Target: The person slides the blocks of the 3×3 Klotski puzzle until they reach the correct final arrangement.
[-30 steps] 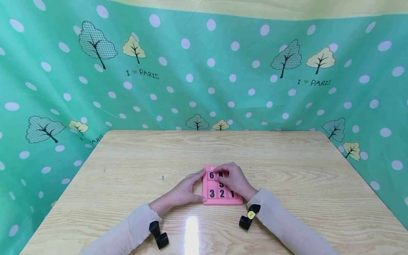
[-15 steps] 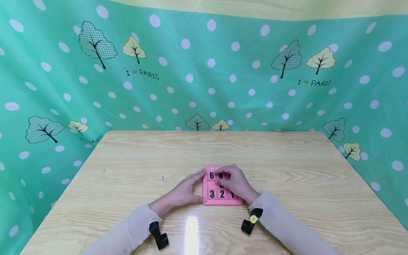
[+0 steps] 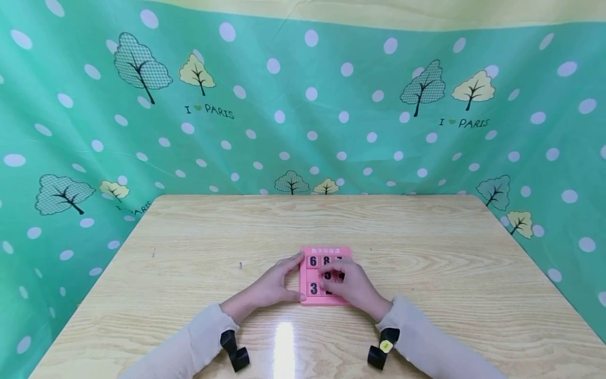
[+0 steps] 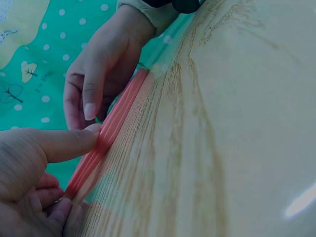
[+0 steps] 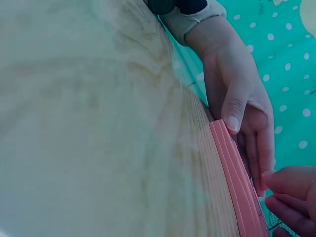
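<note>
A pink number sliding puzzle [image 3: 312, 275] lies flat on the table, its tiles in rows and its middle-left cell bare. My left hand [image 3: 272, 284] holds the puzzle's left side, thumb at the near corner and index finger at the far one. In the left wrist view that thumb presses the pink edge [image 4: 111, 126]. Over the right part of the puzzle is my right hand [image 3: 355, 284], thumb and index finger bent and apart, tips by the 5 tile [image 3: 327, 275]. The 6 tile [image 3: 312, 261], 8 tile [image 3: 326, 261] and 3 tile [image 3: 313, 288] show; the lower-right tiles are covered.
The wooden table [image 3: 199, 237] reaches back to a green dotted curtain [image 3: 255, 131]. A small dark mark [image 3: 240, 265] is left of the puzzle. Black camera mounts [image 3: 234, 350] sit on both wrists, and light glares off the near tabletop.
My right hand has drawn back toward me over the puzzle, uncovering the printed title and the 7 tile while covering more of the bottom row. My left hand stays at the puzzle's side.
</note>
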Demonstrator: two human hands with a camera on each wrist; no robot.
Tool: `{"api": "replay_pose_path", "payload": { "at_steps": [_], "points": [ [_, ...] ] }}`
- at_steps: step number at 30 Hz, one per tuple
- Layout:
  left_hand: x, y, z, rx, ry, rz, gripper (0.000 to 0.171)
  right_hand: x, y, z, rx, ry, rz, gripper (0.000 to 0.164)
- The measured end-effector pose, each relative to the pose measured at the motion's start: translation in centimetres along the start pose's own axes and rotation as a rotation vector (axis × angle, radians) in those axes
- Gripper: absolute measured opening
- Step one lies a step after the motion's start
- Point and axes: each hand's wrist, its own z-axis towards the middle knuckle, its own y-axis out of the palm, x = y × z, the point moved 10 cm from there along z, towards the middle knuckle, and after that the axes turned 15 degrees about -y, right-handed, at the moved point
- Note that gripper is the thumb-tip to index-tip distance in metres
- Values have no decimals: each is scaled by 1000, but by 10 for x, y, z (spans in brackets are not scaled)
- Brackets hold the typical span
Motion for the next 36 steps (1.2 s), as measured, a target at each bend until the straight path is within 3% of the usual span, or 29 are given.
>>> {"api": "replay_pose_path", "payload": {
  "at_steps": [14,36],
  "points": [
    [-1,0,-1,8,5,2,96,-6,1,-11,-5,-39,2,24],
    [-3,-1,2,8,-28,25,96,-11,3,-11,-14,-75,-39,26]
  ]
}}
